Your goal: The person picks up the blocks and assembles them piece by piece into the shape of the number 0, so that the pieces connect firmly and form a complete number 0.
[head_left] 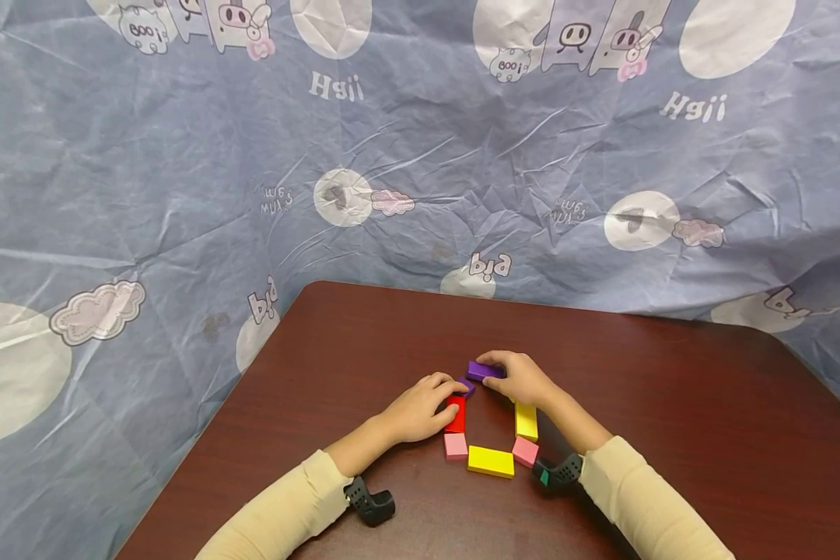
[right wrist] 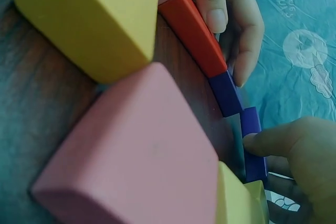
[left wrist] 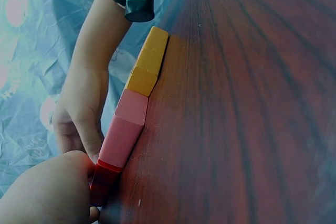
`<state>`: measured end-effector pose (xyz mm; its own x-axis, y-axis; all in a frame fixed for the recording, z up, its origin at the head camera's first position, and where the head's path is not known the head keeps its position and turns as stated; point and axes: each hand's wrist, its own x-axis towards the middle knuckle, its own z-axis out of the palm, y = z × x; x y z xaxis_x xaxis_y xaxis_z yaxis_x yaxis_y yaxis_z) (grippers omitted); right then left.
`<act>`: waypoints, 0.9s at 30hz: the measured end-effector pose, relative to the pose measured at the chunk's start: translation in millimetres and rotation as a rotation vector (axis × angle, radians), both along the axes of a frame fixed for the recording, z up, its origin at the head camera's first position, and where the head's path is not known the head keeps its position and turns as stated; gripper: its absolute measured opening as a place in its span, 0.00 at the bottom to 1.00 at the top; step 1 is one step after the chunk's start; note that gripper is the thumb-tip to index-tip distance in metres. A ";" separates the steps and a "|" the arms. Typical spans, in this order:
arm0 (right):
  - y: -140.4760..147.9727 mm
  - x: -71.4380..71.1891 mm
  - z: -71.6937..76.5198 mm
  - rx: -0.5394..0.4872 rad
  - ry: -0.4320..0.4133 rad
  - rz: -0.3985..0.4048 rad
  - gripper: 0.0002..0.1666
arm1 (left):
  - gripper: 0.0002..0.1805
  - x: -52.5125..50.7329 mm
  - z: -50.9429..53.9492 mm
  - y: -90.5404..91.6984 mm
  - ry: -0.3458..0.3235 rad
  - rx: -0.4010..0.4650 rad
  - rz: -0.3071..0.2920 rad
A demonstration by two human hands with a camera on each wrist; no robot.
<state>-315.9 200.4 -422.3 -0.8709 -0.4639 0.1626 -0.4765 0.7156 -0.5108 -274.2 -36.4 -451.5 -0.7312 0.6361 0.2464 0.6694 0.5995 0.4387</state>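
My right hand pinches a long purple block between thumb and fingers at the far side of a ring of blocks. My left hand rests at the ring's left side. Its thumb touches a long red block, and a fingertip lies against a small purple block. In the right wrist view the small purple block meets the red block's end. There the long purple block sits close to the small one's corner.
Pink blocks stand at the ring's near corners, with a yellow block between them. Another yellow block forms the right side. The brown table meets a blue printed cloth behind.
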 end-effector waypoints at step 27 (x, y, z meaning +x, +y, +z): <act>2.8 4.6 -5.8 -0.002 0.021 0.043 0.19 | 0.21 1.4 0.6 0.2 0.006 0.003 -0.002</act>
<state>-311.3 203.3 -428.1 -0.8466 -0.5002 0.1817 -0.5172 0.6931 -0.5020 -272.9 -36.2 -450.9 -0.7285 0.6369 0.2523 0.6731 0.5971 0.4364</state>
